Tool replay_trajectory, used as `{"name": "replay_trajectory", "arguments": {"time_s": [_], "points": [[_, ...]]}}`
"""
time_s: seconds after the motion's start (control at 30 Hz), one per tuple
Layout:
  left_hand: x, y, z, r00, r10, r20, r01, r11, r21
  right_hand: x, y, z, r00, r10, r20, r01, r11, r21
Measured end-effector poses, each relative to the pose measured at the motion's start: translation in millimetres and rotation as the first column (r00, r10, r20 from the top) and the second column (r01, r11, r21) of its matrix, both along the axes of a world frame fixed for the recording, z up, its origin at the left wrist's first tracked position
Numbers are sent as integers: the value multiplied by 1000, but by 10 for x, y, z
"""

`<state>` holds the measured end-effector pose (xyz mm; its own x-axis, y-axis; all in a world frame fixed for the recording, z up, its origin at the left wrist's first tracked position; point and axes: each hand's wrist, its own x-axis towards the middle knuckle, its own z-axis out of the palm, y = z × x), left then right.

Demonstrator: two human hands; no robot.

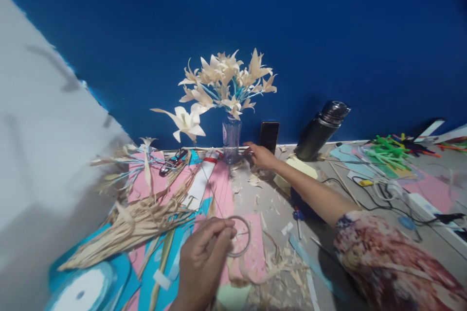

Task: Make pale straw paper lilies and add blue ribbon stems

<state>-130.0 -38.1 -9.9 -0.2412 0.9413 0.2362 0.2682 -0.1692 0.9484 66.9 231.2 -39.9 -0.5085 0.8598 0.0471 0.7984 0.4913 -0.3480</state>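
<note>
Hands over bench (272, 201): left hand (204, 252) pinches thin ring (249, 237) by its rim, raised clear of scraps near front edge; right hand (260, 155), fingers loosely spread & empty, reaches far back beside bottle (231, 138) w/ paper flowers (226, 77).

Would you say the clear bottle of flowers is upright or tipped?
Upright: the bottle stands on its base, flowers rising from its neck.
</note>
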Motion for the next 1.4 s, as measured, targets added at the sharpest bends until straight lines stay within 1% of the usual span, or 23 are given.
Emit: {"name": "replay_trajectory", "arguments": {"time_s": [0.1, 0.17, 0.3, 0.37, 0.47, 0.6, 0.67, 0.73, 0.77, 0.87, 0.9, 0.93, 0.97, 1.0, 1.07, 1.1, 1.17, 1.27, 1.33, 1.4], "points": [[-12, 1, 21, 999, -2, -34, 2, 1000, 7, -121, 3, -23, 1000, 1, 6, -1, 1000, -15], [-17, 1, 32, 999, -11, -40, 12, 1000, 12, -151, -6, -12, 999, -28, 19, 28, 999, -17], [-2, -6, 23, 1000, -20, 5, 20, 1000, 8, -40, -35, 52, 988, -156, 20, 155, 988, 19], [9, -11, 10, 999, -30, 24, 30, 1000, -2, 44, -50, 77, 983, -185, 1, 185, 983, 20], [23, -12, -5, 999, -38, 27, 38, 999, 4, 105, -75, 82, 988, -148, -38, 147, 989, -27], [31, -2, 0, 1000, -23, 19, 22, 1000, 14, 49, -144, 82, 992, -54, -114, 43, 994, -97], [30, 0, 16, 1000, -20, 4, 20, 1000, 9, 26, -242, 129, 988, -14, -153, -6, 991, -134], [25, -1, 34, 1000, -22, -5, 22, 1000, 5, 56, -431, 231, 983, 10, -185, -44, 983, -181], [22, -3, 40, 1000, -24, -4, 24, 1000, -3, 97, -568, 300, 979, 18, -201, -61, 976, -209], [17, -7, 33, 999, -25, 23, 26, 999, -32, 288, -1125, 539, 960, 16, -280, -101, 951, -293], [20, -7, 25, 999, -27, 41, 28, 999, -35, 354, -1335, 611, 927, -31, -375, -112, 928, -354], [25, -7, 17, 998, -32, 59, 34, 999, -37, 410, -1542, 669, 897, -64, -437, -131, 906, -402], [35, -7, 13, 996, -46, 77, 49, 998, -41, 450, -1736, 708, 881, -86, -465, -141, 891, -432], [49, -8, 13, 993, -70, 91, 75, 996, -48, 469, -1908, 726, 866, -118, -486, -127, 888, -442], [93, -12, 32, 985, -150, 81, 154, 987, -54, 449, -2177, 700, 830, -178, -529, -83, 898, -432], [121, -17, 49, 978, -199, 56, 201, 978, -49, 415, -2273, 663, 805, -203, -558, -65, 904, -422], [186, -35, 88, 952, -306, -15, 305, 951, -40, 322, -2399, 572, 753, -209, -624, -59, 923, -380], [273, -79, 126, 900, -427, -88, 422, 904, -71, 201, -2483, 467, 668, -138, -731, -94, 959, -266], [307, -108, 128, 885, -455, -101, 447, 890, -94, 160, -2503, 442, 617, -108, -779, -126, 964, -233], [322, -126, 124, 883, -456, -107, 448, 889, -96, 149, -2510, 442, 585, -100, -805, -155, 960, -232]]}}
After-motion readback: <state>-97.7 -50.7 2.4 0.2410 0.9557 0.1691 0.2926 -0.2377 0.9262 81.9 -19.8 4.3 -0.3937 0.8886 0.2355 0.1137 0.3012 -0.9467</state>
